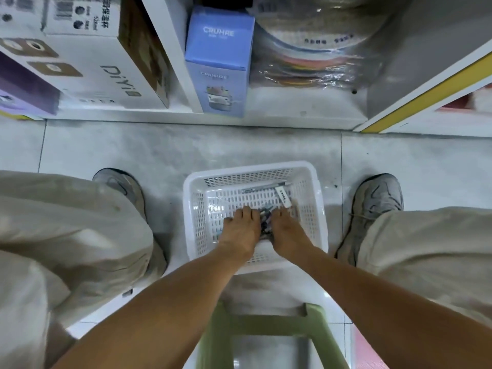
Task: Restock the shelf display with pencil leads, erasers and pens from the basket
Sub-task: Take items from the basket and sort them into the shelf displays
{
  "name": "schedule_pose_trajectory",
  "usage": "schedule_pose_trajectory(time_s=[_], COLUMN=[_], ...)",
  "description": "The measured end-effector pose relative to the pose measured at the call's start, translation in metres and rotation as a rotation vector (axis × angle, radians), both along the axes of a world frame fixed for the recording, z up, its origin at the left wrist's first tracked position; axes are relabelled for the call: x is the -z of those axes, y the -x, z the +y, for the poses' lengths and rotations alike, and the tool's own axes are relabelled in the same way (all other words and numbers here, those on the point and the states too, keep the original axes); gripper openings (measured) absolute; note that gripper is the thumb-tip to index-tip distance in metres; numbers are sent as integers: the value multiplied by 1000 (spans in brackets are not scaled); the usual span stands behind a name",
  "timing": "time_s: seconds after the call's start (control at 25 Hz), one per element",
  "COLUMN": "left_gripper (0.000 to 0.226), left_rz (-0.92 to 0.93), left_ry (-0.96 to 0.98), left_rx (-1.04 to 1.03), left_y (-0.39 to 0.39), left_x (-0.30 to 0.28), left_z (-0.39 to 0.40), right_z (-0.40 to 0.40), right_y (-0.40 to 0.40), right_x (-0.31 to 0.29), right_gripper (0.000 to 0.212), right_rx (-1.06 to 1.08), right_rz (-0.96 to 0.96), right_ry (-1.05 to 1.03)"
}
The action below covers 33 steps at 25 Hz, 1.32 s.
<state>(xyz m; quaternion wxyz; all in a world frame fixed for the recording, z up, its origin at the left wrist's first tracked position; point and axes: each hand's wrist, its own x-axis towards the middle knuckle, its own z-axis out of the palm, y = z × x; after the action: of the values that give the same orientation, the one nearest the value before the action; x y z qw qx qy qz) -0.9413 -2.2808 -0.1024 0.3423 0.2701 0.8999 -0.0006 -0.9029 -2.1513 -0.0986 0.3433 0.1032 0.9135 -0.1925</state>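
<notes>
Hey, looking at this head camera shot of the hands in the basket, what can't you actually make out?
- Head view: what the left hand and right hand gather in the white slotted plastic basket; a dark bundle of small items shows between them, mostly covered and blurred.
- Whether either hand grips anything: fingertips point away.
- Print on the slim white packets at the basket's far wall: too small.
- The green plastic stool: cut off by the bottom edge.

The blue box (218, 62) on the shelf's bottom board reads "CRUHRE" on its top and again on its front. The white carton (101, 67) at the left reads "DiYi". Print elsewhere is too blurred to read.
</notes>
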Motion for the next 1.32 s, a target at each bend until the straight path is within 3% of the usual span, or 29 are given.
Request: schedule_pose_trajectory(time_s=[0.24, 0.4, 0.6, 0.72, 0.8, 0.92, 1.04, 1.16, 1.32], left_gripper=[49, 33, 17, 17, 12, 16, 23, 17, 7], left_rz=[-34, -312, -641, -831, -932, -1021, -1025, -968, -911], left_ry=[-142, -231, -361, -462, -512, -590, -690, -793, -891], left_rx=[-85, -347, -688, -767, -754, -741, -719, -676, -639], left_y=[5, 31, 60, 72, 79, 97, 119, 131, 134], left_x=[15, 10, -16, -34, -50, -81, -130, -195, -282], left_z=[-9, -8, -15, -26, -31, -29, -20, -6, 9], right_z=[14, 34, 33, 26, 21, 29, 54, 74, 78], right_y=[14, 18, 25, 36, 47, 73, 95, 106, 114], right_x=[-3, -9, -7, -14, -28, -72, -143, -214, -294], right_gripper=[41, 44, 31, 22, 20, 18, 21, 23, 21], right_rx=[145, 211, 228, 158, 221, 436, 447, 545, 723], right_rz=[133, 265, 223, 135, 43, -134, -218, -156, 77], right_ry=[101, 62, -63, -114, 22, 518, 885, 1041, 1151])
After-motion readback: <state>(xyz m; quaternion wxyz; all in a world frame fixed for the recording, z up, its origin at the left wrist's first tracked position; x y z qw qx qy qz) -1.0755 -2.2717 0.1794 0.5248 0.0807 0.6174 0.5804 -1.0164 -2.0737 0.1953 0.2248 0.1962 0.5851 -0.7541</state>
